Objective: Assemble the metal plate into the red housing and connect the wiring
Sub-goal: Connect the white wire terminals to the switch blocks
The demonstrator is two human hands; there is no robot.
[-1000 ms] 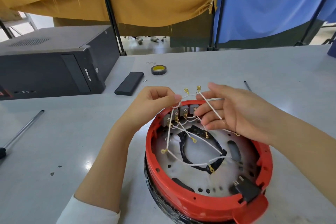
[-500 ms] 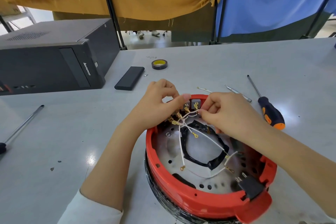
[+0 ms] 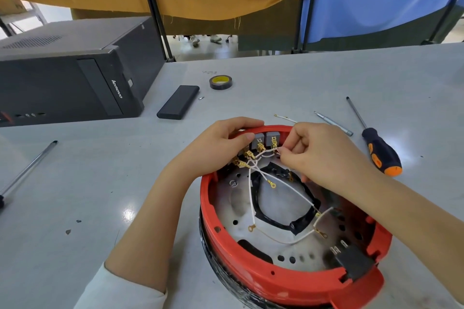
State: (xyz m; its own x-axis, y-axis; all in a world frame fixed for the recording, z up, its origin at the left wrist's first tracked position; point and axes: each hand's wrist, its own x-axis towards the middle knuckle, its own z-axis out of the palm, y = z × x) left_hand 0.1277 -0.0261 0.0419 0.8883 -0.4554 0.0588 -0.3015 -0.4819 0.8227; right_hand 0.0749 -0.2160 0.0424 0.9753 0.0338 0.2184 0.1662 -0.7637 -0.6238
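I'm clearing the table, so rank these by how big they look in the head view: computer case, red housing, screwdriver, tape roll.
1. Computer case and red housing: both look largest, but the housing is nearer the camera, so I won't rank them.
2. Screwdriver.
3. Tape roll, clearly smallest.
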